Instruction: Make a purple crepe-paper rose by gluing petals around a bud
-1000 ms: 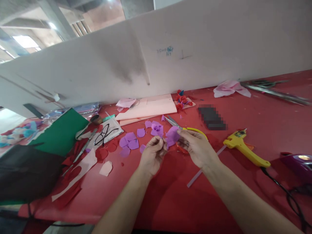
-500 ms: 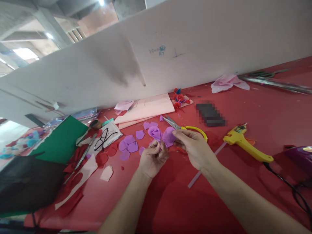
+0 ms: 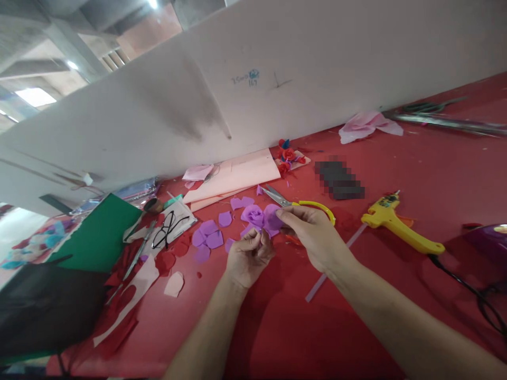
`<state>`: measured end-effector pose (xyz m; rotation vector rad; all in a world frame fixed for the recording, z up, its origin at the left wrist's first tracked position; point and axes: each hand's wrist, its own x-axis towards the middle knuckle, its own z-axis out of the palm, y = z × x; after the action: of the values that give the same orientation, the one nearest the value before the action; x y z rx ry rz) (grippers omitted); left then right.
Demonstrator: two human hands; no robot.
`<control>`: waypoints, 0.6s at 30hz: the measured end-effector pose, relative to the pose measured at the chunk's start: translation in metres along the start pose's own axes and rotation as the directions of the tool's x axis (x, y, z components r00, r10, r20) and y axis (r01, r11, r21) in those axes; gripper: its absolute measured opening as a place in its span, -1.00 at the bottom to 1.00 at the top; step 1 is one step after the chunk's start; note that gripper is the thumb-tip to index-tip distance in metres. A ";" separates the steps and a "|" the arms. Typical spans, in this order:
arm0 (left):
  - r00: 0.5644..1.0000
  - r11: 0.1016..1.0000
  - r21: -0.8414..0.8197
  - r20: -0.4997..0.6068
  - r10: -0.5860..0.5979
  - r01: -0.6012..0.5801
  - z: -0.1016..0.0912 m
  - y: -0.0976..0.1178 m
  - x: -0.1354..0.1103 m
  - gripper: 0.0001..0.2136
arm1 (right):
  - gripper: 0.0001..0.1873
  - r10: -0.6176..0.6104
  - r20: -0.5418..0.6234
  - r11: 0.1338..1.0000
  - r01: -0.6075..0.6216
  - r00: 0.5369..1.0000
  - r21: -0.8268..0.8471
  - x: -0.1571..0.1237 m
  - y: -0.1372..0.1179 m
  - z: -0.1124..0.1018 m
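Observation:
My left hand [image 3: 250, 257] pinches the base of a purple paper flower [image 3: 253, 215], whose ruffled petals stand above the fingertips. A single purple petal [image 3: 272, 217] is pinched by its right edge in my right hand [image 3: 307, 232], against the flower's right side; whether it is stuck there I cannot tell. Just behind the right hand lie scissors [image 3: 312, 205] with yellow handles, their blades pointing left. Loose purple petals [image 3: 208, 235] are spread on the red table left of the flower.
A yellow glue gun [image 3: 400, 224] with a clear glue stick lies at right, its black cord trailing. Behind are a pixelated dark object [image 3: 339, 179], small red flowers [image 3: 289, 155] and pink sheets [image 3: 241, 177]. Eyeglasses [image 3: 168, 230], paper scraps and a green sheet [image 3: 99, 237] lie left.
The petal in my right hand has moved slightly left, closer against the flower. My left hand keeps its pinch at the base. The whole view has shifted slightly.

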<state>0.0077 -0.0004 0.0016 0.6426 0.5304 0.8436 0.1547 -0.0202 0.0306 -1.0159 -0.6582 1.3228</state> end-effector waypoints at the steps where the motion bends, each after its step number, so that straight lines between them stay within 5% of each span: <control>1: 1.000 1.000 0.000 -0.004 -0.002 0.002 0.000 0.000 0.000 -0.86 | -0.83 0.005 0.009 1.000 -0.005 1.000 -0.003 0.000 0.000 0.000; 18: 0.999 0.998 0.052 -0.031 0.029 -0.027 -0.002 -0.002 0.003 -0.81 | -0.83 0.012 0.041 1.000 -0.012 0.999 0.000 0.000 0.000 0.002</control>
<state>0.0092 0.0012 -0.0019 0.6860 0.5745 0.8697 0.1531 -0.0203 0.0310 -0.9964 -0.6839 1.3572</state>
